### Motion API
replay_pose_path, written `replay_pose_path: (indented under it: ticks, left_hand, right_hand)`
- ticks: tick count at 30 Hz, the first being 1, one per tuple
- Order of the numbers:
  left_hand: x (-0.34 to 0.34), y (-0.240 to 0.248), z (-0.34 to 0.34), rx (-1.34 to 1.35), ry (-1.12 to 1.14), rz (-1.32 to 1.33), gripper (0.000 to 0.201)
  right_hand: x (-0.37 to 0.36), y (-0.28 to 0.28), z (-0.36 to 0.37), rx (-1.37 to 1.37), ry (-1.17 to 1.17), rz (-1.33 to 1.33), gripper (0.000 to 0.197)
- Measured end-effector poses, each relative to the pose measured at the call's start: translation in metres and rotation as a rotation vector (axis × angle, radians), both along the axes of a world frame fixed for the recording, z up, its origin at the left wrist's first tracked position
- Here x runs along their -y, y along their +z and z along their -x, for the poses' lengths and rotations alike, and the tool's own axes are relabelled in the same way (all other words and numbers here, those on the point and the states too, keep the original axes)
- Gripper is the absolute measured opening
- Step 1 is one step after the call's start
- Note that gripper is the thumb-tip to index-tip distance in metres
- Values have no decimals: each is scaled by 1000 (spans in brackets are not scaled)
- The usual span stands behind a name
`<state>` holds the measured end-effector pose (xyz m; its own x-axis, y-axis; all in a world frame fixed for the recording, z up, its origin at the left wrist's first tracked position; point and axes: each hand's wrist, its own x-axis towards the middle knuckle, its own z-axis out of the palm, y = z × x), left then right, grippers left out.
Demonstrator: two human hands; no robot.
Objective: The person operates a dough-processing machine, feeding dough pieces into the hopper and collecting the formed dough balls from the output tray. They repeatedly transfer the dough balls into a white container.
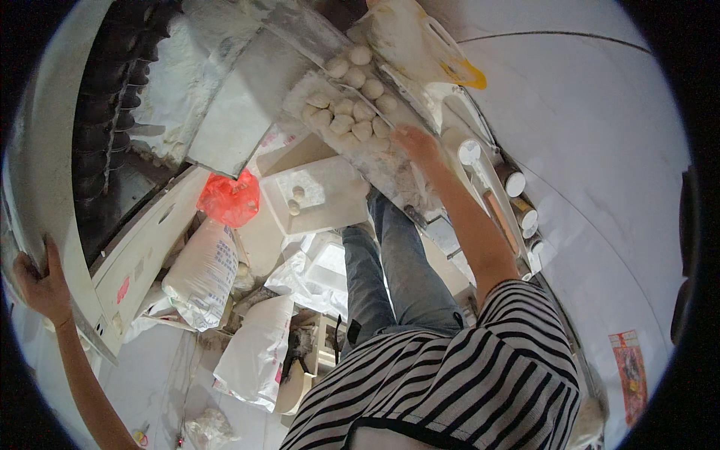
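Pale dough balls (343, 124) lie close together on a floury work surface (386, 165) at top centre. A thin divider runs between them and several more dough balls (355, 76). Right beside the lower group, my right hand (416, 145) reaches down to the surface. Its fingertips are bent away, so I cannot tell whether it grips anything. At the far left, my left hand (45, 283) is by the edge of a large grey machine panel (45, 165), thumb and fingers apart, holding nothing. Dark ridged parts (101, 135) and flour show inside the machine.
Below the surface stands a white plastic bin (274, 187) with a few dough pieces inside. A red plastic bag (229, 199) hangs beside it. White sacks (202, 274) crowd the floor left of my legs. Several pale cylinders (517, 184) line the right wall.
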<state>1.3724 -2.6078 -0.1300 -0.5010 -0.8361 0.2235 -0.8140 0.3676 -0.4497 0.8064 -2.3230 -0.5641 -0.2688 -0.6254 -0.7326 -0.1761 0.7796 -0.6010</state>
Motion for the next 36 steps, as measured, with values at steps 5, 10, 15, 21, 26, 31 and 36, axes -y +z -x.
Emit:
replay_pose_path:
  ticks: [5,10,15,21,26,31,36]
  left_hand:
    - [-6,-2,22,-36,-75,-5,35]
    - [-11,-4,36,-141,-95,-34,36]
    - [-10,0,39,-64,-142,-15,40]
    - [-16,-3,36,-147,18,-89,42]
    - [-16,-1,35,-102,7,-77,39]
    - [-17,0,35,-106,-17,-65,37]
    - [-22,0,30,-115,109,-78,35]
  right_hand:
    - [106,-90,-26,-356,-141,-336,65]
    - [127,-79,-32,-295,-270,-356,55]
    - [61,3,-23,115,-222,98,39]
    - [99,4,-28,-303,323,331,54]
    - [164,-25,-54,-557,401,203,72]
    - [182,-46,-63,-592,342,127,73]
    - [185,-70,-69,-578,226,117,71]
